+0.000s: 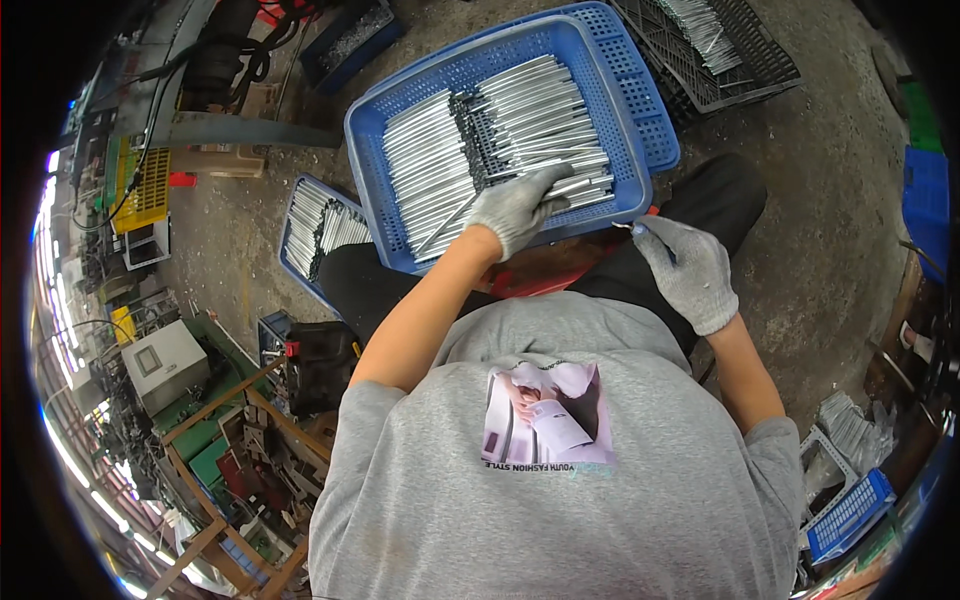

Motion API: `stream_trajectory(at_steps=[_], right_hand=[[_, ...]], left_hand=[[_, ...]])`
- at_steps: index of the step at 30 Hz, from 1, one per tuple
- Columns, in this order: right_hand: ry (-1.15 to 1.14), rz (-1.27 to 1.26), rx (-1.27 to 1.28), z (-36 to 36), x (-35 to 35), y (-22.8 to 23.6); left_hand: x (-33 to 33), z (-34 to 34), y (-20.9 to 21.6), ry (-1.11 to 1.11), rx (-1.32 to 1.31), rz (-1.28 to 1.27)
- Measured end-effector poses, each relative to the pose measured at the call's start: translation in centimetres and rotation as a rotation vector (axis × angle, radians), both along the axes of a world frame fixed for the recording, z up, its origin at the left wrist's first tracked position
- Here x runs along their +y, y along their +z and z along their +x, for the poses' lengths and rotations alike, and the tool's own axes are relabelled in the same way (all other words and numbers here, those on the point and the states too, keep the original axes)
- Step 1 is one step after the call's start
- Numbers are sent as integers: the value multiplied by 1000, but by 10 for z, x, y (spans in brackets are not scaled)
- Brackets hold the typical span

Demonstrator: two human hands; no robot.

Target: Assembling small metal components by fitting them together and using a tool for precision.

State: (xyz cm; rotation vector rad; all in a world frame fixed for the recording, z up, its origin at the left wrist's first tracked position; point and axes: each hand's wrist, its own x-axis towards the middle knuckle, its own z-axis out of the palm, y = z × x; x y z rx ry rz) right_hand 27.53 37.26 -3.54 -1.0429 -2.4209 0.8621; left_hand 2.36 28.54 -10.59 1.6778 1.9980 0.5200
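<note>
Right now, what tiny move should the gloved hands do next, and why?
Maybe the left hand should pinch just one of the metal sticks in the blue basket, because its fingers are right over them, while the right hand seems to be pinching a small shiny piece, too tiny to name.

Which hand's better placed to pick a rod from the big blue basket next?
Left hand, probably: it's over the rods in the blue basket. The right hand is outside the near right corner, pinching a small item.
</note>
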Motion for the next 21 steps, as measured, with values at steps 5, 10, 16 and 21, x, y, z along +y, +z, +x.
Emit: stream_trajectory(at_steps=[5, 10, 16, 21], right_hand=[[118, 132, 112, -24, -1, 8], [213, 166, 174, -40, -10, 24], [324, 130, 50, -47, -16, 45], [338, 266, 14, -54, -16, 45]], left_hand=[[-34, -10, 57, 31, -247, -124], [-57, -17, 65, 2, -294, -22], [-71, -12, 62, -19, -274, 261], [-77, -10, 62, -41, -241, 340]])
